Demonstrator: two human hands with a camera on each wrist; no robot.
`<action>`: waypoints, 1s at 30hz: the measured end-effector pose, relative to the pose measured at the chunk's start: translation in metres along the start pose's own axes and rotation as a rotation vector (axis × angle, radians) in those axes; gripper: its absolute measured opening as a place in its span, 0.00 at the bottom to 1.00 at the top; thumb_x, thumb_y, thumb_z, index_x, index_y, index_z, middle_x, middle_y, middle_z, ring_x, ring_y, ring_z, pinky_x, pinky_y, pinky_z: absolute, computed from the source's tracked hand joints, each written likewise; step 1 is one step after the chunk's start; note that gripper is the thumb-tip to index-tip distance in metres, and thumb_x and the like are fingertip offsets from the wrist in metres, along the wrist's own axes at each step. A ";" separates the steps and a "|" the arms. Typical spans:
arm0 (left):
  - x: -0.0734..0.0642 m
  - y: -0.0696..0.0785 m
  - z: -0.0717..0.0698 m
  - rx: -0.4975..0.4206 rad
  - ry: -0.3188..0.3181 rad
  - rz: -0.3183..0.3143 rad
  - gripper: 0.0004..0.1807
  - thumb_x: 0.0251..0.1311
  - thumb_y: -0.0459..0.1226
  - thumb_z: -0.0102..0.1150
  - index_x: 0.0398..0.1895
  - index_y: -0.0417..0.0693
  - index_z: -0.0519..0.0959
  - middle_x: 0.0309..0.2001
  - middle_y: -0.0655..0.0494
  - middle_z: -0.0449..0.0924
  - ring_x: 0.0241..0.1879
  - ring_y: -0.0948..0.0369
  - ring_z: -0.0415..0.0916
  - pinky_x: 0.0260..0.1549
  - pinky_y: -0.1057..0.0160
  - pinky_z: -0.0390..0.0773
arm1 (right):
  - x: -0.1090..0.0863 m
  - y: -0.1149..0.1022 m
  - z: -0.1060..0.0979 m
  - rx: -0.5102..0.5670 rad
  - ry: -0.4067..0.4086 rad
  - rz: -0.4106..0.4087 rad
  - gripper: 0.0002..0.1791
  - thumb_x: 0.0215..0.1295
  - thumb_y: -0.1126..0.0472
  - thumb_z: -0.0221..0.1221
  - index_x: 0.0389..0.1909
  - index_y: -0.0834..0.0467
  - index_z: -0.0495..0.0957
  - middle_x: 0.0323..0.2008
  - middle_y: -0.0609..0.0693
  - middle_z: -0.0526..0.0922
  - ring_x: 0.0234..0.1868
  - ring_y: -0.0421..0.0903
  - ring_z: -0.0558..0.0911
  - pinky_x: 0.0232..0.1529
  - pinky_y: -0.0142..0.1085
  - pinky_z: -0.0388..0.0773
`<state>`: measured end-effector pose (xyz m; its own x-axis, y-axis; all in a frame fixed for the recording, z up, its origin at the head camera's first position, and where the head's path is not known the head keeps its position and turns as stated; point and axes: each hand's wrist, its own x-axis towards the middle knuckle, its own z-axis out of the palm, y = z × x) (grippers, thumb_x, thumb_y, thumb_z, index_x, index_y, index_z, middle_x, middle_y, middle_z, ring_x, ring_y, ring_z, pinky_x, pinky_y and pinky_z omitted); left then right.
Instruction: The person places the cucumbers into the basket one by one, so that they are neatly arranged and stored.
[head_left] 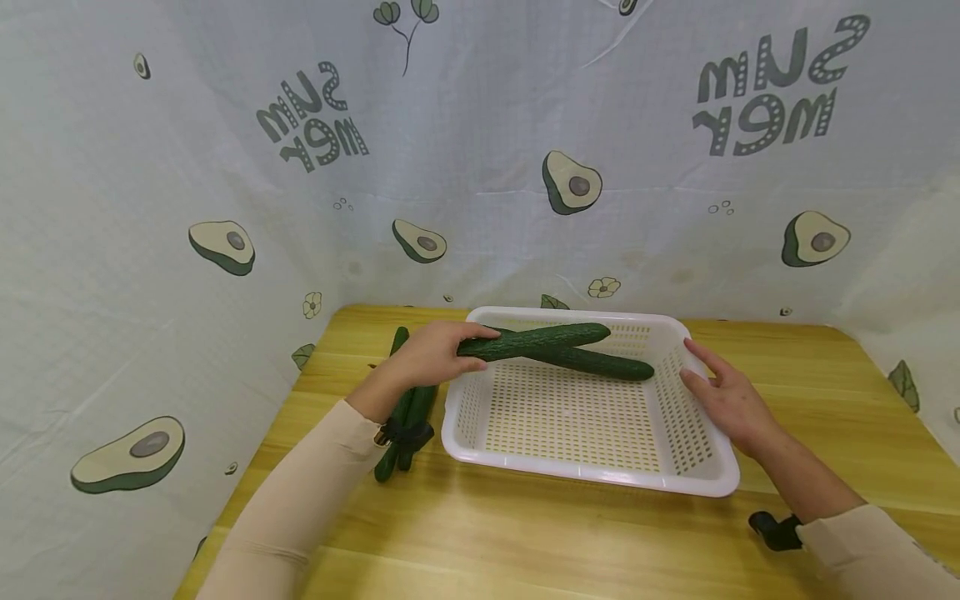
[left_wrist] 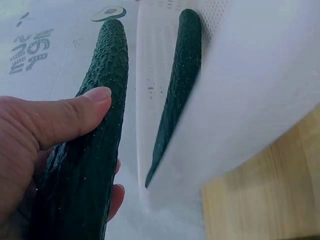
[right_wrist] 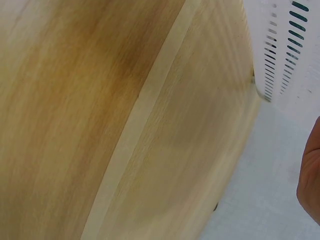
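Observation:
My left hand [head_left: 435, 354] grips a long dark green cucumber [head_left: 542, 338] near one end, thumb on top and fingers curled beneath, over the left part of a white plastic basket [head_left: 570, 472]. Inside the basket, toward its back, lies another cucumber [head_left: 603, 363], partly hidden behind the held one in the head view. The left wrist view shows the held cucumber's bumpy skin [left_wrist: 82, 165] apart from the one in the basket [left_wrist: 180, 75]. At the basket's right side my right hand [head_left: 731, 404] holds the rim, its thumb over the edge. Only a sliver of that hand [right_wrist: 311, 175] appears in the right wrist view.
More cucumbers [head_left: 422, 408] lie on the wooden table [head_left: 480, 542] left of the basket, partly covered by the left forearm and its wrist strap [head_left: 408, 435]. A white curtain [head_left: 495, 125] printed with avocados hangs behind and beside the table.

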<state>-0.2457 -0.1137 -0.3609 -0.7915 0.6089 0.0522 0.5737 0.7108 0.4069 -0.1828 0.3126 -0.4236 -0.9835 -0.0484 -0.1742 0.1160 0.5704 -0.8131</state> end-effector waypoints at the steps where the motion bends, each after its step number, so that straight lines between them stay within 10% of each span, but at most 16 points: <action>1: 0.003 0.003 0.000 0.012 -0.003 0.012 0.28 0.67 0.46 0.67 0.70 0.60 0.76 0.63 0.56 0.82 0.27 0.61 0.70 0.34 0.60 0.71 | 0.000 0.000 0.000 -0.001 -0.001 -0.002 0.40 0.83 0.43 0.42 0.84 0.46 0.34 0.68 0.82 0.63 0.42 0.60 0.89 0.34 0.47 0.88; 12: 0.031 0.033 0.012 0.072 -0.101 0.137 0.28 0.69 0.45 0.65 0.71 0.57 0.75 0.68 0.58 0.77 0.63 0.57 0.79 0.61 0.55 0.78 | 0.001 0.002 0.001 -0.010 0.011 -0.007 0.40 0.82 0.42 0.42 0.84 0.46 0.34 0.68 0.82 0.63 0.44 0.63 0.89 0.34 0.46 0.88; 30: 0.077 0.054 0.035 0.232 -0.219 0.115 0.27 0.69 0.46 0.64 0.70 0.60 0.75 0.68 0.63 0.77 0.68 0.55 0.73 0.67 0.57 0.73 | 0.002 0.004 -0.001 0.023 -0.009 -0.015 0.39 0.83 0.44 0.42 0.84 0.47 0.34 0.66 0.83 0.65 0.40 0.57 0.90 0.32 0.46 0.88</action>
<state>-0.2684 -0.0164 -0.3674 -0.6695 0.7327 -0.1221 0.7089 0.6793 0.1899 -0.1848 0.3154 -0.4264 -0.9840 -0.0640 -0.1663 0.1042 0.5506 -0.8282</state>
